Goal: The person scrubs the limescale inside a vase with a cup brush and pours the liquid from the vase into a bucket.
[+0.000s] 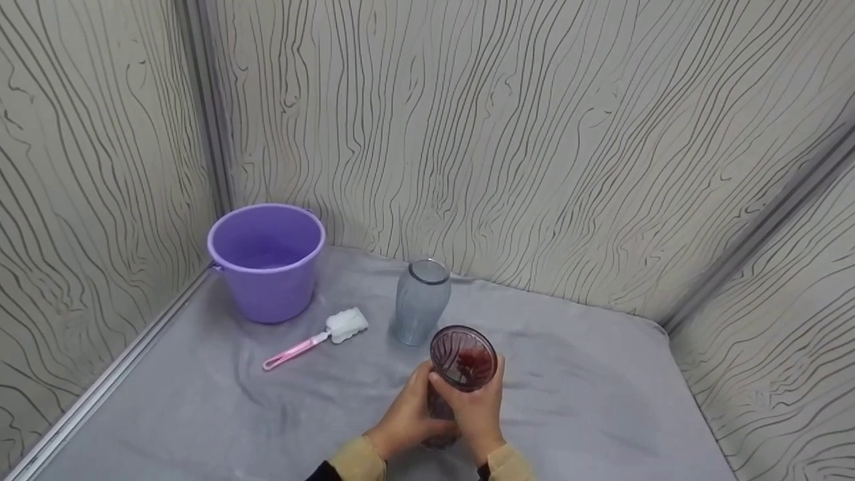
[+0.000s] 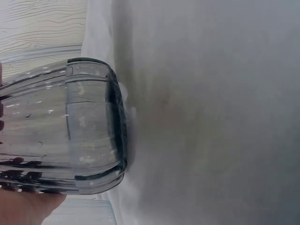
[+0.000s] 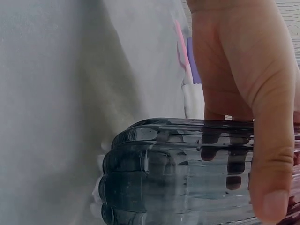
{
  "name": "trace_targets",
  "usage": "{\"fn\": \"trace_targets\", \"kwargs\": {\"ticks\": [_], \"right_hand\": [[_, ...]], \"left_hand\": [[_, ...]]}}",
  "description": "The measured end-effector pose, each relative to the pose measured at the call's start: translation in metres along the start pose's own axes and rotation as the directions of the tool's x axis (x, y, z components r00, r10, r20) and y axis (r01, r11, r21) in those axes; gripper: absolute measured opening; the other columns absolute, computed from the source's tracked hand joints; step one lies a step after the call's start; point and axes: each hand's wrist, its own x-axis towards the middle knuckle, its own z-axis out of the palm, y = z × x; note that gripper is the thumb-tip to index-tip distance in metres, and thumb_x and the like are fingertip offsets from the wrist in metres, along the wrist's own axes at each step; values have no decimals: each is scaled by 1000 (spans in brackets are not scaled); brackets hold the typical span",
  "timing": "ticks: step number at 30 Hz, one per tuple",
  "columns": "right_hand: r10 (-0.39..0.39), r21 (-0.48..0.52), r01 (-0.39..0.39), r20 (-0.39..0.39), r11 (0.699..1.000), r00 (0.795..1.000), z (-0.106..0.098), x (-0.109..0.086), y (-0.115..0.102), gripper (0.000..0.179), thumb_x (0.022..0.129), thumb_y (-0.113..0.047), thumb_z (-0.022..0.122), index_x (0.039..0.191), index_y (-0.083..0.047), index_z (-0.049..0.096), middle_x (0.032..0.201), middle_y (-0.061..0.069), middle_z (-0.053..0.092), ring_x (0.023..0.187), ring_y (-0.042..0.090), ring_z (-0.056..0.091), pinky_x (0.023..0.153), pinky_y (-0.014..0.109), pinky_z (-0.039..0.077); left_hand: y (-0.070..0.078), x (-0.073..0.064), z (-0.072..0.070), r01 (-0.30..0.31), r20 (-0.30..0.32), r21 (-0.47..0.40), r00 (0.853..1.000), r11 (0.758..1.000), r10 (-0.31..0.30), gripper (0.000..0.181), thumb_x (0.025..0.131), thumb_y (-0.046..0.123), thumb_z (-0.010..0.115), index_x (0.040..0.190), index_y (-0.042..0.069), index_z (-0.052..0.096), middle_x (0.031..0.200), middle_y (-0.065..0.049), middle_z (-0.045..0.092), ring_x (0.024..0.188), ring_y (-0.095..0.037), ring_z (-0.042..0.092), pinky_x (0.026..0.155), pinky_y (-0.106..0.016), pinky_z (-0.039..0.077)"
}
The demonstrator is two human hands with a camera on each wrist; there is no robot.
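Both hands hold a ribbed glass vase (image 1: 463, 386), its mouth tinted dark red and its lower part smoky grey-blue. My left hand (image 1: 406, 415) grips it lower down, with the thumb across its near side. My right hand (image 1: 478, 409) wraps the other side just under the rim, its thumb below the mouth. A reddish patch shows through the mouth. In the left wrist view the thick base of the vase (image 2: 93, 126) is right at the grey cloth. Left-hand fingers (image 3: 274, 164) press on the ribbed glass in the right wrist view.
Just behind the held vase stands a blue-tinted glass vase (image 1: 422, 307). A sponge brush with a pink handle (image 1: 294, 353) lies to the left. Beyond it is a purple bucket (image 1: 270, 294) in the corner. Grey cloth (image 1: 588, 401) covers the surface, and patterned walls (image 1: 501, 133) enclose it.
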Motion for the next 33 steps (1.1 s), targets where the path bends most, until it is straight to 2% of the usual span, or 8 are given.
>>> {"fn": "trace_targets", "kwargs": {"ticks": [2, 9, 13, 17, 20, 23, 27, 33], "right_hand": [[5, 3, -5, 5, 1000, 1000, 0, 1, 1, 88, 66, -11, 96, 135, -4, 40, 130, 10, 55, 116, 21, 56, 97, 27, 47], [-7, 2, 7, 11, 1000, 1000, 0, 1, 3, 87, 67, -11, 96, 133, -3, 40, 130, 11, 54, 116, 21, 55, 98, 28, 47], [-1, 2, 1, 18, 1000, 1000, -1, 1, 5, 87, 68, -9, 95, 134, -3, 38, 131, 12, 55, 116, 22, 55, 98, 26, 46], [19, 13, -20, 73, 1000, 997, 0, 2, 7, 86, 70, -9, 93, 138, -3, 39, 130, 13, 58, 117, 22, 57, 99, 26, 46], [42, 8, -43, 129, 999, 991, 0, 4, 12, 77, 72, -10, 92, 135, -1, 48, 126, 12, 63, 115, 22, 60, 100, 28, 48], [77, -15, -76, 175, 997, 982, -1, 4, 19, 67, 74, -14, 91, 130, 1, 56, 122, 12, 66, 112, 22, 63, 97, 30, 50], [117, -36, -112, 192, 993, 974, -4, 2, 24, 65, 77, -17, 89, 129, 1, 55, 122, 11, 65, 112, 22, 62, 95, 28, 50], [98, 13, -102, 184, 995, 978, 1, -1, 28, 63, 79, -13, 86, 130, 4, 52, 124, 14, 64, 113, 24, 62, 96, 27, 50]], "left_hand": [[0, 0, -1, 13, 6, 12, 1000, 1000, -14, 100, 71, 30, 93, 151, 13, 35, 146, -11, 44, 134, -22, 45, 114, -42, 38], [0, 0, -1, 40, 32, -34, 999, 999, -39, 102, 74, 34, 91, 154, 14, 31, 151, -12, 40, 138, -23, 42, 116, -44, 35], [-1, -1, 0, 46, 26, -7, 999, 999, -46, 101, 74, 36, 91, 153, 14, 32, 150, -13, 41, 137, -24, 42, 115, -45, 35], [-4, -3, 0, 34, 6, 13, 999, 999, -34, 100, 72, 34, 92, 152, 14, 34, 147, -13, 43, 134, -24, 44, 114, -45, 37], [-6, -3, -1, 22, -6, 26, 1000, 999, -22, 99, 71, 33, 93, 150, 14, 36, 145, -12, 45, 132, -24, 46, 113, -43, 38], [-8, -3, -1, 38, -1, 37, 999, 999, -38, 100, 70, 34, 94, 150, 15, 36, 146, -11, 44, 132, -23, 45, 113, -43, 38], [-8, -2, 0, 71, 14, 52, 997, 996, -72, 102, 69, 35, 94, 150, 17, 35, 146, -9, 44, 132, -23, 45, 112, -45, 39], [-8, -3, -6, 80, 46, 71, 995, 994, -84, 96, 72, 39, 92, 148, 20, 37, 143, -6, 46, 129, -19, 48, 110, -42, 42]]}}
